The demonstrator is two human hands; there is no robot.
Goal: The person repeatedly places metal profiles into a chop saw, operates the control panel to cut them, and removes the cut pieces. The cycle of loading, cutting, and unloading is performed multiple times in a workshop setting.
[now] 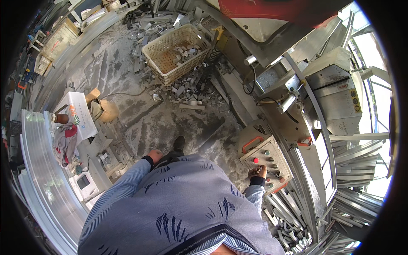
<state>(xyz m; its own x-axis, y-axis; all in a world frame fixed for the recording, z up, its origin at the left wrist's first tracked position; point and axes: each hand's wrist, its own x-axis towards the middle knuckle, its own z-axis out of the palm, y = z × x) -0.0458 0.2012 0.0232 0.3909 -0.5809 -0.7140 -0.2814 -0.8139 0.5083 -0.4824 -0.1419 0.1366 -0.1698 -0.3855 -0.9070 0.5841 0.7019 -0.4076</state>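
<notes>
Presumably stiff and firmly mounted, the control panel (263, 159) lies beneath the right hand (258, 171), its orange handle (252, 143) offering the likeliest hold and its knobs suiting light fingertips. That hand is curled; whether it grips a knob, I can't tell. Well left of the panel, the left hand (155, 155) looks bent, its grasp unclear. Metal profiles (293, 225) crowd the panel's near side; a crate (174, 77) sits beyond it, leftward.

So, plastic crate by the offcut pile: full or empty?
Neither: the crate is partly filled. Metal offcuts lie toward its right side; its brownish bottom shows at left.
</notes>
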